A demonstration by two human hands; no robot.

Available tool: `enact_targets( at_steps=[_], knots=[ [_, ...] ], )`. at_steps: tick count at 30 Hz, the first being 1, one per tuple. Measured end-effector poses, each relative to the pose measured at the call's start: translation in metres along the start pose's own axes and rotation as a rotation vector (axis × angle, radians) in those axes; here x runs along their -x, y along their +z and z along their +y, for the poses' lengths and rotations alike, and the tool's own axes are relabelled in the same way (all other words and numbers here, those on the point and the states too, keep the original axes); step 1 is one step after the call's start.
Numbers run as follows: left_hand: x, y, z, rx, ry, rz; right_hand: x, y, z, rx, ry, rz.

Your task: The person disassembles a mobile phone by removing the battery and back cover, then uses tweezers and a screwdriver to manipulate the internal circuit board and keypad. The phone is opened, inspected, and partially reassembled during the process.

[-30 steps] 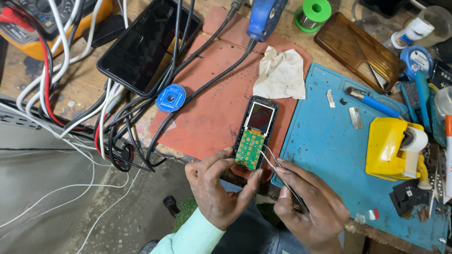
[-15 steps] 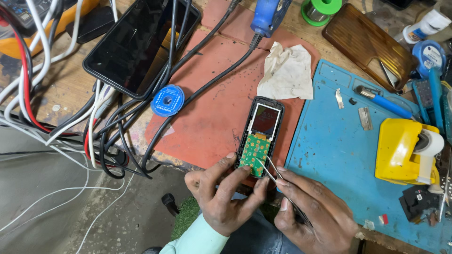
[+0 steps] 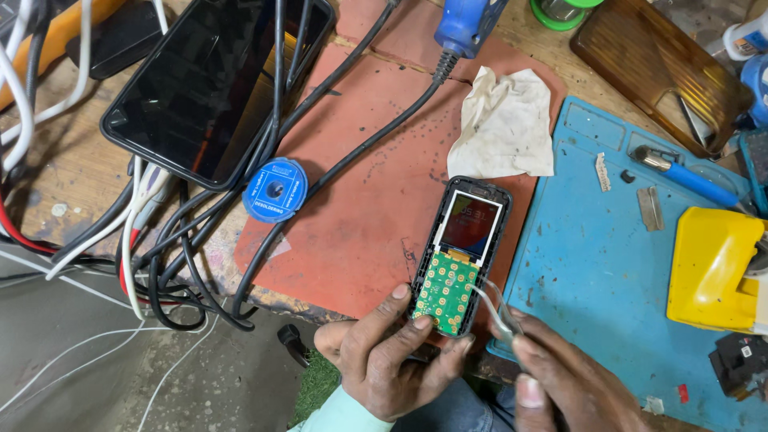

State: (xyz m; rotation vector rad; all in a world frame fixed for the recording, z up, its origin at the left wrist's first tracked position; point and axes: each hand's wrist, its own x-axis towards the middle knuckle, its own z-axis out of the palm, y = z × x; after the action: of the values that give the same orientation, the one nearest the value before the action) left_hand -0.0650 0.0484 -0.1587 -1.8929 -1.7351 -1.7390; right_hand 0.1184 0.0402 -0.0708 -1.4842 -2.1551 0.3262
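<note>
Tweezers of thin bright metal sit pinched in the right hand, their tips resting on the green keypad circuit board of a small black opened phone. The phone lies on a worn red-orange rubber mat near the front edge of the table, its small colour screen lit and pointing away from the person. The left hand grips the phone's lower end, thumb against its left side and fingers curled under its bottom edge, holding it steady.

Just above the phone, a crumpled off-white cloth rests on the same mat. A thick black cable runs across the mat up to a blue-handled soldering tool at the top. Left of the mat, a round blue spool of desoldering wick lies among tangled black, white and red wires, and a large black smartphone lies face up under some of those cables.

Right of the phone spreads a blue silicone work mat, carrying a blue-handled screwdriver and a yellow plastic tape dispenser. A brown translucent plastic lid sits at the top right.
</note>
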Motion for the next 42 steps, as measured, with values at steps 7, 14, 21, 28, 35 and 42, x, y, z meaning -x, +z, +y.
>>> enact_targets(
  at_steps=[7, 14, 21, 28, 35, 42],
  knots=[
    [-0.001, 0.008, 0.002, 0.008, -0.032, 0.051, 0.014, 0.001, 0.017, -0.130, 0.093, 0.014],
    [0.003, 0.001, -0.001, 0.025, -0.012, -0.025, 0.018, 0.015, 0.018, -0.551, 0.120, 0.331],
    [0.001, -0.004, 0.001, -0.005, -0.017, -0.034, -0.031, 0.027, -0.020, -0.896, 0.317, 0.518],
    [-0.003, -0.009, 0.005, 0.016, 0.000, -0.030, -0.038, 0.042, -0.038, -0.803, 0.394, 0.498],
    [0.016, -0.018, 0.012, 0.084, -0.054, -0.045, -0.013, 0.045, -0.032, -0.856, 0.234, 0.487],
    [0.022, -0.021, 0.027, 0.114, -0.079, -0.014, -0.006, 0.033, -0.038, -0.899, 0.220, 0.488]
  ],
)
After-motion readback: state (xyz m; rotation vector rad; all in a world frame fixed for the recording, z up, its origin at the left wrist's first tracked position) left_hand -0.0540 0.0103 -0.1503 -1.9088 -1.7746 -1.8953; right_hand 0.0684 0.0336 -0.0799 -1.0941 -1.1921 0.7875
